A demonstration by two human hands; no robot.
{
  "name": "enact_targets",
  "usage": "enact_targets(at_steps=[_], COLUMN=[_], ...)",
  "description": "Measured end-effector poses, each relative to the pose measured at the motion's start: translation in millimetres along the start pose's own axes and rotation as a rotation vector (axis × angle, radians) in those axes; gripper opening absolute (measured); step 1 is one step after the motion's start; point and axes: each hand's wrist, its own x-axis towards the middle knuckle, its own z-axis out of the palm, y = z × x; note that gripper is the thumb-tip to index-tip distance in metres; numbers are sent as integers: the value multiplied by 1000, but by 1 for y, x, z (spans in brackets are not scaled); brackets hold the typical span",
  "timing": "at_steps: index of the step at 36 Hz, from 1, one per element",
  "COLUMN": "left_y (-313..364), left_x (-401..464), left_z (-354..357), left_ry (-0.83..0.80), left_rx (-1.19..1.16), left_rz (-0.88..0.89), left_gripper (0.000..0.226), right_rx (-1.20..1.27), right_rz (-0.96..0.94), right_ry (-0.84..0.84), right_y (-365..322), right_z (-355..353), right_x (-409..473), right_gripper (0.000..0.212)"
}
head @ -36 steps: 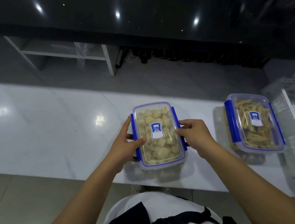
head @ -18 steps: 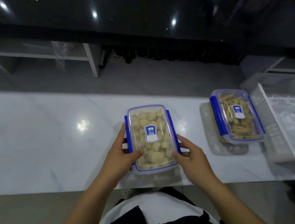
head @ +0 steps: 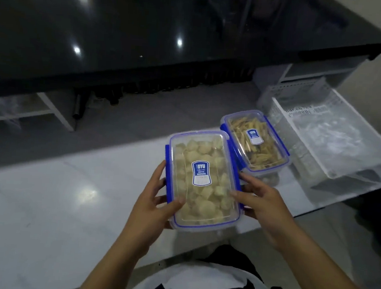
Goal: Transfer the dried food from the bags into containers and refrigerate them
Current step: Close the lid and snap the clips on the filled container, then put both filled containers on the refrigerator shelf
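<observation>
A clear lidded container with blue clips, full of pale round dried pieces, is lifted above the white counter. My left hand grips its left side, thumb on the lid. My right hand grips its right side, fingers curled under the clip. A second closed container with dried strips stands on the counter just behind and to the right, partly hidden by the first.
A white plastic basket holding crumpled clear bags sits at the right end of the counter. A glossy black table stands beyond, with white shelving beneath it. The counter's front edge is close to my body.
Both hands have lifted the container of pale pieces off the counter and carried it right, toward the second container. The camera has swung to the right.
</observation>
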Motion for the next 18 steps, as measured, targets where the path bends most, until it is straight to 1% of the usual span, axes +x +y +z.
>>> enact_targets(at_steps=[2,5,9,13,16,18], left_y=[14,36,60,73,73,70], left_x=[1,6,15,24,31,33], left_z=[14,45,101,172,237,282], left_ry=[-11,-34,-124,-309,-453,-541], left_rx=[64,169,183,188,174,202], left_rz=[69,168,197,261,259,275], left_gripper=[78,77,79,77,71,70], right_rx=[59,83,153,234,289,334], right_rz=[-14,-52,-85,-125,-150,-171], right_ry=[-16,-40,26,104,217,326], right_y=[-12,-26,-39,-39,-25,-14], right_z=[-20,-52,-107,-177,-228,-256], right_x=[-1,-6,-25,-59,-89,-109], right_gripper=[43,34,36,41,46,47])
